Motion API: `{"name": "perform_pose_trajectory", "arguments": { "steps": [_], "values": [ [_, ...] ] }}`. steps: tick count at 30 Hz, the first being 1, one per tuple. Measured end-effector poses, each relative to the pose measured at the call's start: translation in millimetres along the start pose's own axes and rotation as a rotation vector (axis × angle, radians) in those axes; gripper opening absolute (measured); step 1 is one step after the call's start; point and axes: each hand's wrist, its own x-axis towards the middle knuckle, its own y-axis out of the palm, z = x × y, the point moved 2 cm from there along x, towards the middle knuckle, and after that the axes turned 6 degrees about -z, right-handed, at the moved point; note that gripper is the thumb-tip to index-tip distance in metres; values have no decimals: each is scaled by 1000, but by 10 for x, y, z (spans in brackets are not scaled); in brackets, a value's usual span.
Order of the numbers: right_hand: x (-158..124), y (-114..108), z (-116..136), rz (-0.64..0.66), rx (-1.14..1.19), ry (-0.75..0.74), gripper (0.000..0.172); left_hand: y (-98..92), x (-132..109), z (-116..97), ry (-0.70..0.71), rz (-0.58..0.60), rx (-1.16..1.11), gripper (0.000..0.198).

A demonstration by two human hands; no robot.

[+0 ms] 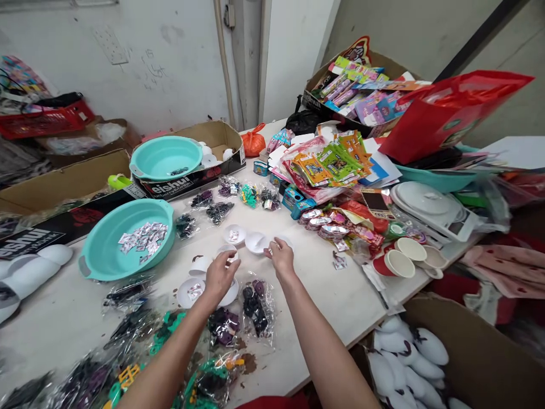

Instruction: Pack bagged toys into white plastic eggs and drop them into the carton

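Observation:
Several white plastic half-shells stand on the table around my hands; one upright shell (pixel 234 234) holds a small printed packet, and another shell (pixel 185 293) has a packet in it too. My left hand (pixel 221 276) is over the left shells, its fingers curled together; anything in them is too small to make out. At the rim of the middle shell (pixel 254 242), my right hand (pixel 281 257) has its fingertips pinched, their contents hidden. One more shell is partly covered behind that hand. Clear bags of dark and purple parts (pixel 258 307) lie close to my wrists.
A teal basin (pixel 128 267) of small packets stands left, with another teal basin (pixel 166 149) on a carton behind. Snack packets (pixel 336 162), paper cups (pixel 400 264) and a red bag (pixel 451 113) crowd the right. White shells (pixel 409 358) fill a carton below the table edge.

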Motion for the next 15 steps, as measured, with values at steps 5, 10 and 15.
{"name": "perform_pose_trajectory", "arguments": {
  "steps": [5, 10, 15],
  "values": [
    [84, -326, 114, 51, -121, -161, 36, -279, -552, 260, -112, 65, -50, 34],
    [189, -276, 369, 137, -272, -334, 48, -524, -941, 490, -196, 60, -18, 34],
    [54, -295, 432, 14, -374, -476, 59, -620, -1085, 648, -212, 43, -18, 31]
  ]
}}
